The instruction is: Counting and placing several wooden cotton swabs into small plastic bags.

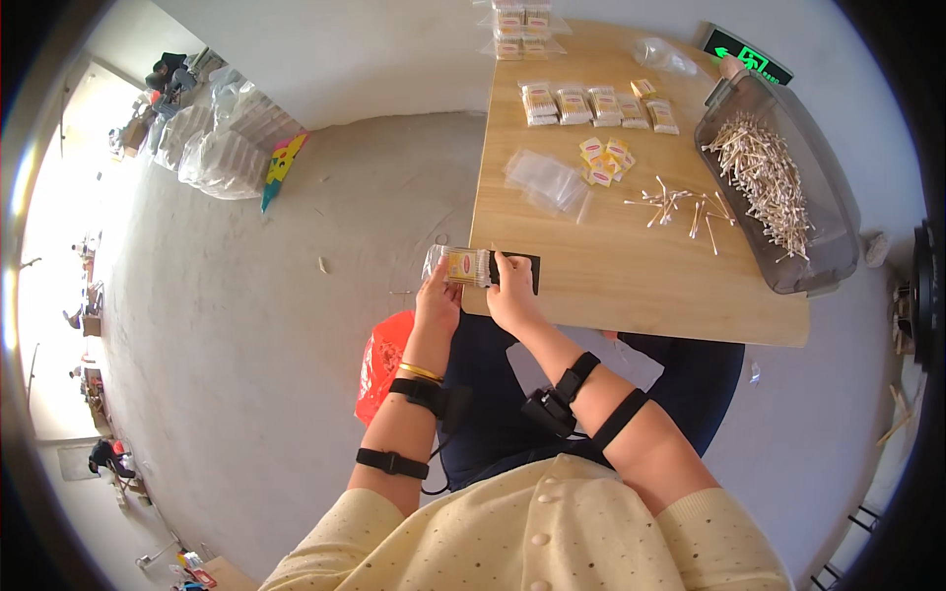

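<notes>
One swab pack with a yellow card [466,266] was held at the near-left edge of the wooden table [641,291], with clear film [433,258] showing at its left end. The pack was gripped by the left hand [437,300], whose fingers were closed along its near side. The right hand [511,295] was curled narrowly over a black rectangular piece [528,275] at the pack's other end; whether the pack was also pinched by it could not be told. The bagging of this pack was judged to be partly done.

Farther back, bagged packs [510,47] had been stacked in two columns, cut off by the upper edge, so no full count could be made. About five swab bundles [573,105] were lined up in a row, with one smaller yellow-carded piece [642,89] behind; these appeared to be left for bagging. Roughly half a dozen or more yellow cards [606,161] were heaped, and several clear bags [552,183] were overlapped uncountably. Over a dozen loose swabs [673,201] were scattered beside one grey bin [840,236], in which swabs [764,182] beyond counting were left.
</notes>
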`<state>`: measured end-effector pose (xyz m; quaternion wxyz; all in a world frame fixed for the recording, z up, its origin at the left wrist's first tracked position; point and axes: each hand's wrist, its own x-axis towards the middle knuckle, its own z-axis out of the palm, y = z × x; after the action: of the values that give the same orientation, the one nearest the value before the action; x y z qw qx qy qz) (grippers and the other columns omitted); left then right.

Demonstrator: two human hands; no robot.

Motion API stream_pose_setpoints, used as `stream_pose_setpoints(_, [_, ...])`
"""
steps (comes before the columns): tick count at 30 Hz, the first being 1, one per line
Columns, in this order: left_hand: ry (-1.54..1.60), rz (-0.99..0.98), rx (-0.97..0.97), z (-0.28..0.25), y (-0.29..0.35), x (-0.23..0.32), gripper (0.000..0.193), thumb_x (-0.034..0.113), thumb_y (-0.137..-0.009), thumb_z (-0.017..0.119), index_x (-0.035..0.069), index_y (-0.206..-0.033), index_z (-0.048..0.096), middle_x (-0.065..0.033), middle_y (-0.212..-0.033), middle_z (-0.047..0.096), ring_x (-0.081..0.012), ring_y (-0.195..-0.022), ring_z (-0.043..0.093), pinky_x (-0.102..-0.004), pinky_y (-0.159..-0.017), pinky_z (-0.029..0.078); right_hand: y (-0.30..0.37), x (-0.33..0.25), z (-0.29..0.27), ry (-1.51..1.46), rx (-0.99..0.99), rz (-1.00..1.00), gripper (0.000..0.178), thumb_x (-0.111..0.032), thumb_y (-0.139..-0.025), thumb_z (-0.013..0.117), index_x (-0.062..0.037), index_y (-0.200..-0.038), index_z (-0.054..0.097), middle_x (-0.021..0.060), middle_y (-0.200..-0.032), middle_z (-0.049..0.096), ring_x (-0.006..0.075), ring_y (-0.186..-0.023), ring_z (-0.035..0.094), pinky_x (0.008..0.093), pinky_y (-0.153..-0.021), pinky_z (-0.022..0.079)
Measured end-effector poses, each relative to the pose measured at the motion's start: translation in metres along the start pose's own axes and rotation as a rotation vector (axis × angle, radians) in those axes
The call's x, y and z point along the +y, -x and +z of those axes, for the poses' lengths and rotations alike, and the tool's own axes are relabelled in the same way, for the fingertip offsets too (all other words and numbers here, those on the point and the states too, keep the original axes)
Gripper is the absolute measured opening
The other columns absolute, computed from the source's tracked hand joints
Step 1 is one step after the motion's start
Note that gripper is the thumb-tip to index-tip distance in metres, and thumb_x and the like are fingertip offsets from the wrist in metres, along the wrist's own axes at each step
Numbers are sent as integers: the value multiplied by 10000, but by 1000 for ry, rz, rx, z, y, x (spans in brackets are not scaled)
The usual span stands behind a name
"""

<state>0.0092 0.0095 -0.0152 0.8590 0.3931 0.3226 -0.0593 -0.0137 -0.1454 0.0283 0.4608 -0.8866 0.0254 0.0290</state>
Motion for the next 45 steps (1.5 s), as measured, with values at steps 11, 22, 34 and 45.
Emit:
stream_pose_setpoints(11, [48, 102, 40, 24, 12, -13, 261, 162, -936, 777, 14, -1113, 655, -95, -1022, 724, -217, -901, 720, -374, -806, 594, -14, -37, 38, -329, 4, 289, 568, -43, -886, 566, 56, -1441, 494, 303, -1396, 428, 458, -1297, 456, 480, -1121, 399])
stream_pose_setpoints(22, [-35, 55, 13, 14, 6, -9, 314, 221, -922, 801, 94, -1168, 653, -14, -1002, 701, -130, -870, 680, -289, -742, 551, -30, -10, 1, -621, -464, 397, 432, 32, -967, 473, 43, -1387, 571, 100, -1266, 674, 182, -1131, 668, 333, -991, 504])
stream_pose_setpoints(34, [-75, 48, -7, 7, 7, 12, 283, 233, -933, 790, 104, -1152, 666, -11, -1042, 710, -152, -944, 686, -308, -841, 537, -26, -22, -7, -799, -405, 455, 273, 9, -942, 593, 71, -1202, 652, 161, -1093, 705, 221, -835, 716, 327, -791, 599])
stream_pose_setpoints(45, [197, 187, -221, 37, 119, 67, 331, 239, -1024, 653, 73, -1300, 576, -63, -1260, 666, -184, -1181, 641, -323, -1064, 514, -4, -81, -33, -700, -304, 46, 146, -121, -950, 712, -9, -1042, 689, 58, -987, 702, 137, -894, 667, 293, -835, 530])
